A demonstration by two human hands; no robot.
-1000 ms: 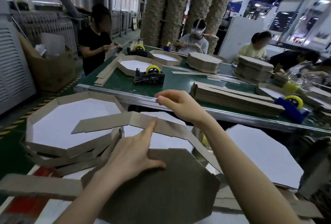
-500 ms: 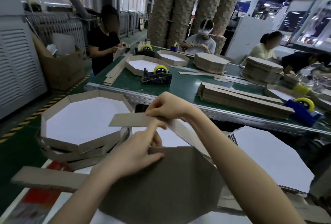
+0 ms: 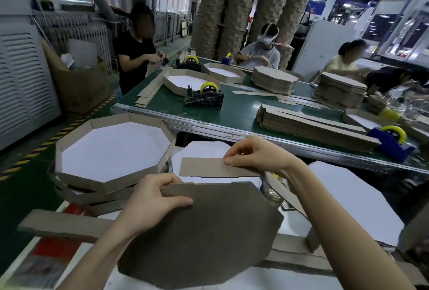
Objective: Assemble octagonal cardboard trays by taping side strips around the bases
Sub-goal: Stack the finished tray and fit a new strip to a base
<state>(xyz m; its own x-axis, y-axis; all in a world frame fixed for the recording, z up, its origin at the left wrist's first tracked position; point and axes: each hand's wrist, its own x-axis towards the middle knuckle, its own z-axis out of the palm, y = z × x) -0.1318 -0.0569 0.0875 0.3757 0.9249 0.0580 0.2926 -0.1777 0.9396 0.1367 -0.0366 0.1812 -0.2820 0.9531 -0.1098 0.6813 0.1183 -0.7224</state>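
Two hands are at work, and I place everything by the brown octagonal cardboard base (image 3: 209, 231) tilted up before me. Left of the base and a little beyond it sits a stack of finished octagonal cardboard trays with white floors (image 3: 111, 150). My left hand (image 3: 153, 199) grips the base's upper-left edge, thumb across the brown face, fingers curled behind. Just above the base's top edge hangs the flat brown cardboard side strip (image 3: 209, 166), a thin gap apart; my right hand (image 3: 257, 157) pinches its right end between thumb and fingertips. I should seat the strip's notched lower edge square along one side, creases meeting corners, before taping. Well right of the base waits the blue tape dispenser with its yellow roll (image 3: 390, 143).
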